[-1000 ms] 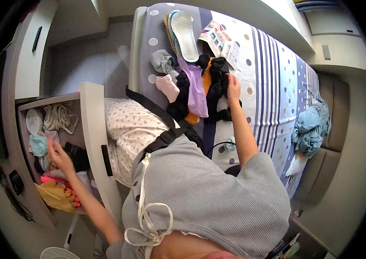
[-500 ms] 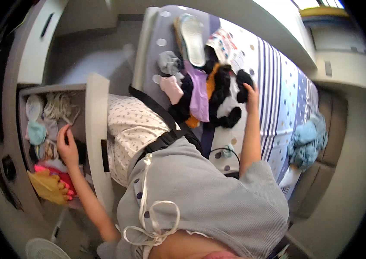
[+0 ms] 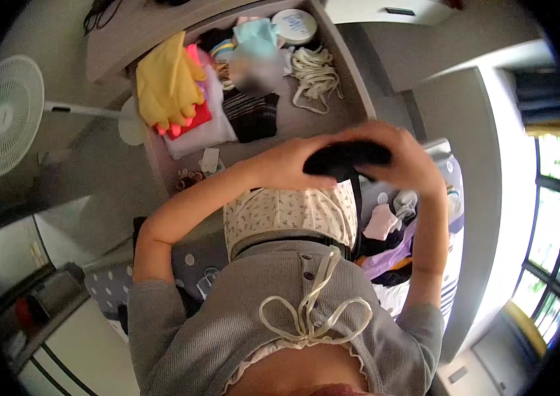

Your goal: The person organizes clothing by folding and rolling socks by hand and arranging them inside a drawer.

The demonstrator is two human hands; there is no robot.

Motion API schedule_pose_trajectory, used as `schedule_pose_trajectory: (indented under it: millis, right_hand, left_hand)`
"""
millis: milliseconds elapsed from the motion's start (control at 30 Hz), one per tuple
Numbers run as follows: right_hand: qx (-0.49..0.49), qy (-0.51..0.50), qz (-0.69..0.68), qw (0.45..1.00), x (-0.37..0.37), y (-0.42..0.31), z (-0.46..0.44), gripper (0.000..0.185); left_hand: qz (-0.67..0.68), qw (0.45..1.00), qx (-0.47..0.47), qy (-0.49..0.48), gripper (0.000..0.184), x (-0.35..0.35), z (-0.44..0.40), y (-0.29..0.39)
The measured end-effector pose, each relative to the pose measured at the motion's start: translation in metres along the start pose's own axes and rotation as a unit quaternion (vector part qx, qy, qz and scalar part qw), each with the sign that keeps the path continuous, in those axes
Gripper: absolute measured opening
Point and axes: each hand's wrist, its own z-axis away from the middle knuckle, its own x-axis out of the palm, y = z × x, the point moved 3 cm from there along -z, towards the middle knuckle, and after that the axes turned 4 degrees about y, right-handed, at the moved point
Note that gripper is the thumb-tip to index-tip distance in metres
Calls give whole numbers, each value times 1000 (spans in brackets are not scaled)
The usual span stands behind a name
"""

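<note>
A dark, bunched black sock [image 3: 346, 160] is held up in front of my body, between both hands. My left hand [image 3: 296, 162] is closed on its left end, and my right hand [image 3: 405, 158] curls round its right end, slightly smeared by motion. Just beyond the hands stands an open drawer [image 3: 352, 79]. Inside lie a dark striped folded garment [image 3: 250, 115], a bundle of cream cord [image 3: 316, 71], a round white lidded tub [image 3: 294, 26], a mint-coloured cloth [image 3: 255, 31] and yellow rubber gloves [image 3: 171, 86]. One patch in the drawer is blurred.
To the right on the dotted bed are a pink sock [image 3: 381, 223], a grey sock [image 3: 405, 201] and a lilac sock [image 3: 389, 256], among darker pieces. A white fan [image 3: 6, 115] stands at the left. Windows [image 3: 551, 224] line the right side.
My view has turned toward the drawer. My right hand has lifted the black sock from the bed, and my left hand has come out of the drawer to hold it too.
</note>
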Motion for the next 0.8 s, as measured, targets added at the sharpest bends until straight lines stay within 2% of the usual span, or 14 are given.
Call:
schedule_pose_trajectory:
  millis: [100, 133, 167, 233, 267, 367, 400, 467, 500, 567, 600, 700, 767, 800]
  right_hand:
    - [1, -6, -81, 997, 5, 25, -76, 54]
    - [-6, 1, -112, 994, 12, 39, -96, 54]
    - [-11, -21, -99, 995, 19, 51, -113, 53]
    - [-18, -61, -71, 995, 32, 72, -142, 53]
    - [-27, -92, -35, 995, 42, 82, -155, 52]
    - [-59, -161, 76, 982, 72, 105, -190, 50]
    - [-73, -172, 111, 976, 81, 106, -198, 50]
    - [-76, -178, 186, 963, 91, 105, -204, 47]
    - [-84, -137, 242, 957, 92, 106, -204, 46]
    - [-99, -56, 349, 930, 93, 106, -200, 44]
    - [-103, -24, 354, 929, 89, 103, -195, 44]
    - [-107, 64, 355, 926, 77, 98, -179, 44]
    - [-102, 117, 338, 928, 72, 101, -173, 46]
    - [-105, 82, 335, 933, 73, 104, -170, 48]
  left_hand:
    - [153, 976, -104, 113, 42, -9, 15, -44]
    - [220, 951, -176, 130, 32, -18, 17, -48]
    - [231, 928, -211, 199, 32, -24, 17, -51]
    - [227, 910, -232, 257, 34, -38, 10, -70]
    - [159, 915, -258, 267, 37, -44, 6, -69]
    - [154, 909, -293, 253, 38, -44, -2, -114]
    - [180, 883, -340, 268, 40, -47, -4, -91]
    - [285, 842, -365, 276, 39, -43, -6, -127]
    - [338, 816, -376, 279, 39, -43, -7, -133]
    - [358, 819, -372, 250, 39, -46, -2, -133]
    - [366, 821, -370, 233, 39, -47, 2, -129]
    - [282, 855, -372, 224, 36, -51, 14, -127]
    - [162, 908, -327, 207, 34, -55, 18, -124]
    - [100, 928, -301, 197, 32, -57, 19, -120]
